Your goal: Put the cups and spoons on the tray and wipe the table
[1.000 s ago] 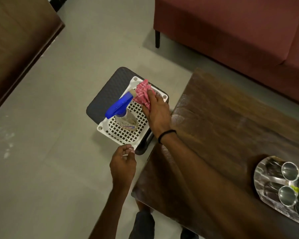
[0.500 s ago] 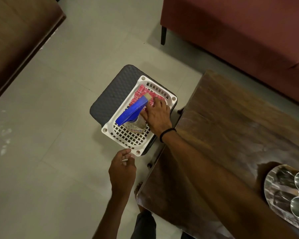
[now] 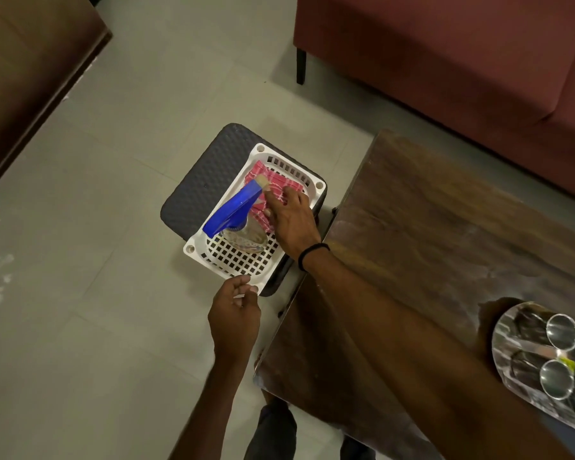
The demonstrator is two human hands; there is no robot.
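Observation:
A steel tray [image 3: 505,330] sits at the right end of the dark wooden table [image 3: 429,227]. Two steel cups [image 3: 562,331] [image 3: 556,379] stand on it, and spoons lie along its right side, partly cut off by the frame edge. Left of the table, a white basket [image 3: 193,249] holds a red checked cloth [image 3: 279,184] and a blue-headed spray bottle [image 3: 233,210]. My right hand [image 3: 292,220] lies over the cloth with its fingers spread. My left hand [image 3: 236,313] hovers by the basket's near corner, loosely curled and holding nothing.
The basket rests on a dark woven stool [image 3: 196,194] on the grey tiled floor. A maroon sofa [image 3: 445,78] stands behind the table. A brown wooden piece of furniture [image 3: 24,61] fills the upper left corner.
My right hand brought the red cloth down into the basket beside the spray bottle and loosened its fingers. The left hand stayed near the basket's corner.

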